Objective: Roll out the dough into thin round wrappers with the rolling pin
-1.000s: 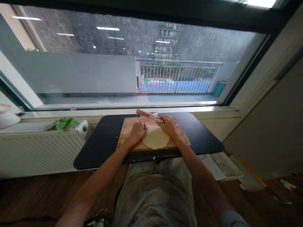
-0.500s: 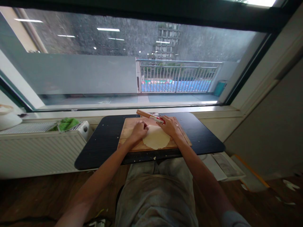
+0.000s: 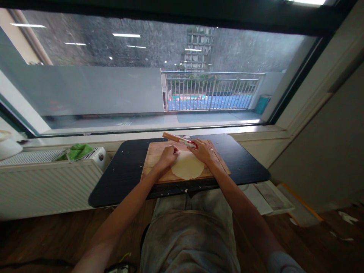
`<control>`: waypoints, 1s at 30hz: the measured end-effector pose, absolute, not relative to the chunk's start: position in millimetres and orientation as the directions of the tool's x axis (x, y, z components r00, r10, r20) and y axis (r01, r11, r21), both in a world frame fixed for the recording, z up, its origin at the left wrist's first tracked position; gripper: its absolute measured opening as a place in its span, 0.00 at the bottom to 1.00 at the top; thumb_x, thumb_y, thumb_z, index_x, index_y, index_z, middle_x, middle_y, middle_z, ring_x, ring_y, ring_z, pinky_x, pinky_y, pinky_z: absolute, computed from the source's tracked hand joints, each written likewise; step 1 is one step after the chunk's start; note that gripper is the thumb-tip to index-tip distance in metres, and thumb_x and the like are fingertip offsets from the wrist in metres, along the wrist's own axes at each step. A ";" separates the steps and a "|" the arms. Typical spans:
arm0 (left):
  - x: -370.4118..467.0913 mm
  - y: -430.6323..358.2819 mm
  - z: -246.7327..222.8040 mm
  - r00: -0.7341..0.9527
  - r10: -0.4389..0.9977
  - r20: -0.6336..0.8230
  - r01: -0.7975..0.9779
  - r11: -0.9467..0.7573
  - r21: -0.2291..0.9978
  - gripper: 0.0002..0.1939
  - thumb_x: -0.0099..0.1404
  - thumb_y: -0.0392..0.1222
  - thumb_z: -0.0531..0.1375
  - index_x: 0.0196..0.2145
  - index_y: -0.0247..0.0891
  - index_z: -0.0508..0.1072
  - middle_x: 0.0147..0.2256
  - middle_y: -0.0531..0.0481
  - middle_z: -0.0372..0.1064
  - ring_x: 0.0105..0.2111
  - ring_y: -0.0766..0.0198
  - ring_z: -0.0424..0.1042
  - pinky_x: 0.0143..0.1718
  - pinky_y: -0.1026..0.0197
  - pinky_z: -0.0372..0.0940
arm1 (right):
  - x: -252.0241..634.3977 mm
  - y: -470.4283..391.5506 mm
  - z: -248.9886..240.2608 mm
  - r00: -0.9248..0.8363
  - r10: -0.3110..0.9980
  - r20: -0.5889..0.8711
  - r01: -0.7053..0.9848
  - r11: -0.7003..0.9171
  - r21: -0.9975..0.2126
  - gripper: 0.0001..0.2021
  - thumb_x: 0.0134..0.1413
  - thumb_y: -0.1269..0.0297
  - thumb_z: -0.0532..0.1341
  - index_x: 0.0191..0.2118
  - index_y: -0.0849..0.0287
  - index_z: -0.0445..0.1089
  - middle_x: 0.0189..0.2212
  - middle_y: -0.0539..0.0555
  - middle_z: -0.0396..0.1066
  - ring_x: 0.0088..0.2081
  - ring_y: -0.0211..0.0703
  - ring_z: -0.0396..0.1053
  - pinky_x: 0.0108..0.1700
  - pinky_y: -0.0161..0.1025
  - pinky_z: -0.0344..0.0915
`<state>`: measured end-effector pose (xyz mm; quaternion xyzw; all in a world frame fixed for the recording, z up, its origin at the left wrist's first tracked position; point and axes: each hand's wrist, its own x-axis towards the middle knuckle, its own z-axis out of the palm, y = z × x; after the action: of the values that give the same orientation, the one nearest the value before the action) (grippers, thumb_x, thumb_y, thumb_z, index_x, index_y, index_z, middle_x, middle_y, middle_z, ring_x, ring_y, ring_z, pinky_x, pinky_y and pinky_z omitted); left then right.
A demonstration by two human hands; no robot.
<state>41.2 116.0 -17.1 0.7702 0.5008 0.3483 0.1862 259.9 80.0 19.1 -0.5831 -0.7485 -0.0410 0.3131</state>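
Observation:
A flat round sheet of pale dough [image 3: 187, 167] lies on a wooden board [image 3: 154, 156] on a small black table [image 3: 125, 170]. My left hand [image 3: 167, 156] pinches the dough's left far edge with curled fingers. My right hand [image 3: 203, 151] rests on a wooden rolling pin [image 3: 178, 139] with a red label, at the dough's far edge. The pin's left end sticks out past my fingers toward the window.
A white radiator [image 3: 45, 178] stands left of the table with a green cloth [image 3: 76, 151] on top. A large window [image 3: 142, 83] runs behind the table. Flat boards and papers [image 3: 270, 195] lie on the wood floor to the right. Flour specks dot the table.
Both hands stay on the dough and the rolling pin with almost no movement. The view has shifted slightly.

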 end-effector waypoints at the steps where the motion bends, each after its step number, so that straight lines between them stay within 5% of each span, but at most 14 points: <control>1: 41.4 116.1 -16.6 0.268 0.897 0.351 0.642 -0.438 0.629 0.05 0.70 0.37 0.61 0.37 0.38 0.77 0.40 0.45 0.80 0.41 0.57 0.77 0.46 0.57 0.69 | 260.0 80.4 18.8 -0.123 0.846 0.518 0.897 0.318 -0.308 0.13 0.68 0.56 0.66 0.53 0.53 0.80 0.46 0.56 0.82 0.45 0.50 0.78 0.46 0.40 0.67; 11: 45.1 119.6 -9.8 0.367 0.859 0.358 0.669 -0.511 0.540 0.06 0.69 0.33 0.60 0.37 0.36 0.78 0.43 0.42 0.80 0.43 0.56 0.77 0.51 0.55 0.70 | 258.5 79.7 21.6 -0.130 0.854 0.504 0.903 0.311 -0.295 0.15 0.68 0.57 0.67 0.57 0.53 0.80 0.47 0.57 0.82 0.46 0.51 0.78 0.47 0.40 0.66; 30: 43.9 115.9 -7.5 0.257 0.892 0.373 0.646 -0.445 0.620 0.06 0.67 0.35 0.63 0.35 0.36 0.81 0.38 0.43 0.83 0.39 0.56 0.79 0.46 0.56 0.71 | 258.4 82.1 19.0 -0.132 0.851 0.508 0.899 0.319 -0.300 0.14 0.67 0.58 0.68 0.55 0.53 0.80 0.47 0.56 0.83 0.47 0.51 0.78 0.48 0.40 0.67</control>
<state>43.9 115.9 -7.5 0.7734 0.4971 0.3529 0.1738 258.4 82.1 19.0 -0.5824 -0.7512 -0.0389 0.3082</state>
